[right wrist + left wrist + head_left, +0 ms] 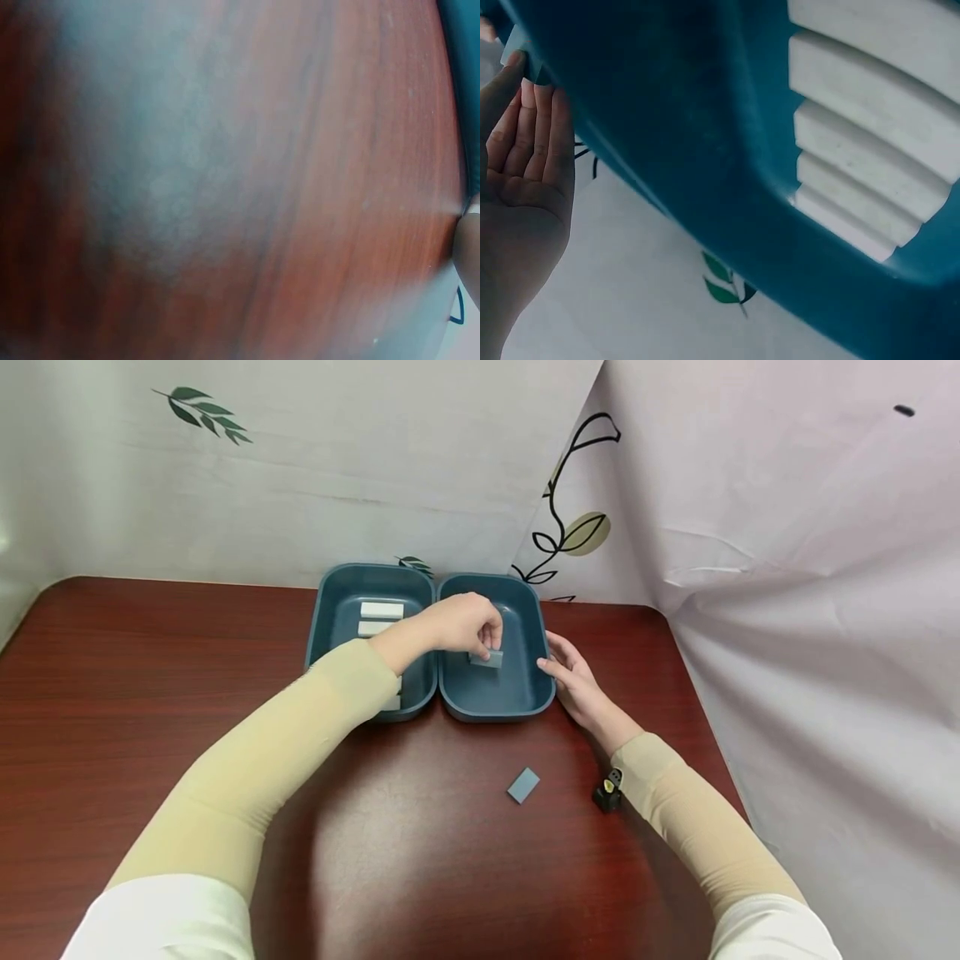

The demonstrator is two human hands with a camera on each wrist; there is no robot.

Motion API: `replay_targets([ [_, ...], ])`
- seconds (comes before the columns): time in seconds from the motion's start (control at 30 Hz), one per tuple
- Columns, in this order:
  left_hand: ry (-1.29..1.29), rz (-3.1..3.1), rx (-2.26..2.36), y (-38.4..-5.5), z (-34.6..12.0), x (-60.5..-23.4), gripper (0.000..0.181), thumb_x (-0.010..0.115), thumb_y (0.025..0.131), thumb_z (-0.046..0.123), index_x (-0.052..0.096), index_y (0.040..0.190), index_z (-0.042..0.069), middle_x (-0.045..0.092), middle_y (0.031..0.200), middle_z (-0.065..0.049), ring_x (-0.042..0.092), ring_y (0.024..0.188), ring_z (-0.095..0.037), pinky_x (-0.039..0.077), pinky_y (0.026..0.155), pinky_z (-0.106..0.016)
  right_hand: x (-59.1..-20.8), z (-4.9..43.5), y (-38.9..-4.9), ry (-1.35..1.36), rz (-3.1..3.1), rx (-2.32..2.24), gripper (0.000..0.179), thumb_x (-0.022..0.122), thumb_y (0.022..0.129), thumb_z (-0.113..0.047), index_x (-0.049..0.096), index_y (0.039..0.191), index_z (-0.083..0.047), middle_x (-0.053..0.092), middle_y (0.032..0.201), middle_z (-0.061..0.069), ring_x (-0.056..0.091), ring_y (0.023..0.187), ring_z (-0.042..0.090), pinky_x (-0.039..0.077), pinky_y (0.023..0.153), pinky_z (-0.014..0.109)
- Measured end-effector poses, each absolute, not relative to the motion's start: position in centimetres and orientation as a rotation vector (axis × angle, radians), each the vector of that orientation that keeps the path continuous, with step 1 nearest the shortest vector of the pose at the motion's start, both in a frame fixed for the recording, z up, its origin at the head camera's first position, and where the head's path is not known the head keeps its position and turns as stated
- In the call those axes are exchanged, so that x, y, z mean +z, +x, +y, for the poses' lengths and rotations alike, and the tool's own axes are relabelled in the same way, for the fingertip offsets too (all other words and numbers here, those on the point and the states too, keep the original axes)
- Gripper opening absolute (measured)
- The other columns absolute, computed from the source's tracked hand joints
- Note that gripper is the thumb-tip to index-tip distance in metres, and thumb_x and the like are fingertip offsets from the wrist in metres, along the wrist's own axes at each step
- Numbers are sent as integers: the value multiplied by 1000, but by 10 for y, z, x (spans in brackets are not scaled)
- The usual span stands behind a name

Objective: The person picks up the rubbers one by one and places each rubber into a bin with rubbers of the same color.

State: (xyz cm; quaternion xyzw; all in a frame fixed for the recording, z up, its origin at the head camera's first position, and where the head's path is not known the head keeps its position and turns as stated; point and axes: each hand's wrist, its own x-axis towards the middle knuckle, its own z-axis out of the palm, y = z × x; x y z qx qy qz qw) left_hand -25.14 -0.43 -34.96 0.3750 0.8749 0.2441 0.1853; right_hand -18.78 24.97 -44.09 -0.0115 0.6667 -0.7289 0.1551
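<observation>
My left hand [465, 620] reaches into the right-hand blue bin [495, 706] and pinches a small grey-blue rectangular block [491, 658] between thumb and fingers, low over the bin floor. In the left wrist view the thumb presses on this block [534, 69], with the fingers stretched out behind it. My right hand [576, 681] holds the right wall of the same bin, its thumb at the rim and the other fingers along the outside. A second grey-blue block [523, 785] lies flat on the table in front of the bins.
A matching blue bin [322, 602] stands against the left side, holding several white blocks [382, 610], partly hidden by the left forearm. A small black object [606, 795] shows by the right wrist. Behind the wooden table [150, 693] hangs a pale leaf-patterned cloth [375, 468].
</observation>
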Motion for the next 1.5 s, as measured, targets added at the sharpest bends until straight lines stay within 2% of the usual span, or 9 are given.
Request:
replay_targets([
  [0.87,1024,2470,540,-258,2,-376,8,85,91,8,78,92,11,76,93,-7,71,90,-21,59,88,-36,-441,249,-189,-41,1889,-2112,64,49,107,-2,27,167,-5,40,161,11,55,128,9,53,98,18],
  [1.2,1042,2459,560,-259,2,-381,7,83,92,5,78,94,10,75,101,-8,71,95,-22,60,89,-36,-442,251,-189,-51,1894,-2106,64,49,107,-2,27,167,-5,38,163,14,55,127,9,53,99,18],
  [1.5,1047,2449,596,-260,2,-386,7,80,93,4,78,95,10,77,101,-8,73,97,-21,60,91,-36,-443,251,-190,-46,1895,-2108,62,48,108,-2,28,166,-6,42,160,9,54,128,10,54,98,18],
])
